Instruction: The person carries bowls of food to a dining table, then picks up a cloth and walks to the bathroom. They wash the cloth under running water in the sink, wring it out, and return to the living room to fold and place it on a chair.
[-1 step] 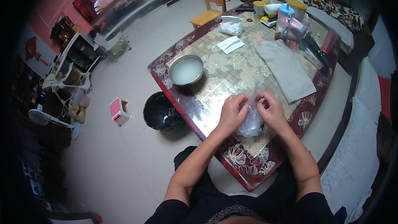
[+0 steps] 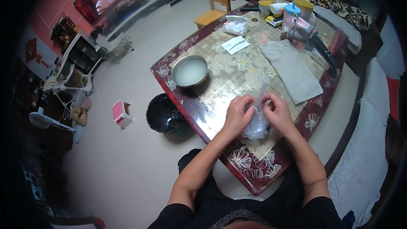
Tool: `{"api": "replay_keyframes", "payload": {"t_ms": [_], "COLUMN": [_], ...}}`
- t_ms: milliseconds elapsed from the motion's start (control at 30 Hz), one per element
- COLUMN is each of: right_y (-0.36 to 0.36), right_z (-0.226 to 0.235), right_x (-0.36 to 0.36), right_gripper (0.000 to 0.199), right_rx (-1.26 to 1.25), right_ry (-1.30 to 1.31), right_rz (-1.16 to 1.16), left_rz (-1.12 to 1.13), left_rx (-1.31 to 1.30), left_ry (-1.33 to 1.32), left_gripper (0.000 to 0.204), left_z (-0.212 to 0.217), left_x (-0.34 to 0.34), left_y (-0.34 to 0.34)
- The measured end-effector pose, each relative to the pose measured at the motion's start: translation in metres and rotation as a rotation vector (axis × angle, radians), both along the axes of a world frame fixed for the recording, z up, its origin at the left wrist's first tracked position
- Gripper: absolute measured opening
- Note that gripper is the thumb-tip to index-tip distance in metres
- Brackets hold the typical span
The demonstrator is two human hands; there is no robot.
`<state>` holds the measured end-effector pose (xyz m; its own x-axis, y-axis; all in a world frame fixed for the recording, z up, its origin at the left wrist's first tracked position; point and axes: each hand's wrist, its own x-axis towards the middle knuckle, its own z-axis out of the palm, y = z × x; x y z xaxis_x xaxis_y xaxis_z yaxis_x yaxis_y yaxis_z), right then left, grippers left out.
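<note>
A thin, see-through plastic bag (image 2: 257, 127) rests near the front corner of the table (image 2: 199, 121), its gathered top rising between my hands. On the left side of that top, my left hand (image 2: 240, 113) is closed in a pinch on the plastic. Opposite it, my right hand (image 2: 277, 112) pinches the bag with thumb and bent fingers. The fingertips are close together, and the exact grip is partly hidden. What lies inside the bag, if anything, I cannot make out.
A metal bowl of cloudy liquid (image 2: 190, 72) stands near the left edge, above a black-lined bin (image 2: 163, 112) on the floor. Folded grey cloth (image 2: 292, 72), white tissue (image 2: 235, 45), a white packet (image 2: 235, 25) and a blue-lidded jug (image 2: 291, 19) lie farther back.
</note>
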<state>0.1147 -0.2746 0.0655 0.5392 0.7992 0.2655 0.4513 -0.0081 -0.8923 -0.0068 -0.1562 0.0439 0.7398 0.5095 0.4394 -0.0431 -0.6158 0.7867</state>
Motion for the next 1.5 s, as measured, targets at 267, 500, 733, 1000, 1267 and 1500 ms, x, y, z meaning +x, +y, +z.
{"api": "replay_keyframes", "payload": {"t_ms": [267,500,733,1000,1267,1500], "right_y": [-0.002,-0.006,-0.005,-0.006,-0.007,-0.007], "right_z": [-0.03,-0.016,-0.008,-0.007,-0.009,-0.004], "right_x": [0.022,0.014,0.01,0.01,0.011,0.01], "right_gripper": [0.02,0.017,0.014,0.024,0.021,0.021], "right_rx": [0.071,-0.054,0.013,0.03,-0.068,-0.015], "right_ry": [0.042,0.04,-0.197,-0.178,-0.121,-0.067], "right_rz": [0.06,0.107,0.094,0.156,0.121,0.063], "left_rz": [-0.037,-0.037,-0.028,-0.018,-0.076,-0.226], "left_rx": [0.069,0.139,0.116,0.127,-0.042,-0.196], "left_ry": [0.031,0.001,0.033,0.007,0.005,0.018], "left_gripper": [0.013,0.011,0.01,0.012,0.013,0.019], "left_z": [-0.001,-0.002,0.001,-0.001,-0.005,-0.001], "left_x": [0.008,0.005,0.003,0.002,0.002,-0.001], "left_y": [0.0,0.001,0.002,0.005,0.005,0.008]}}
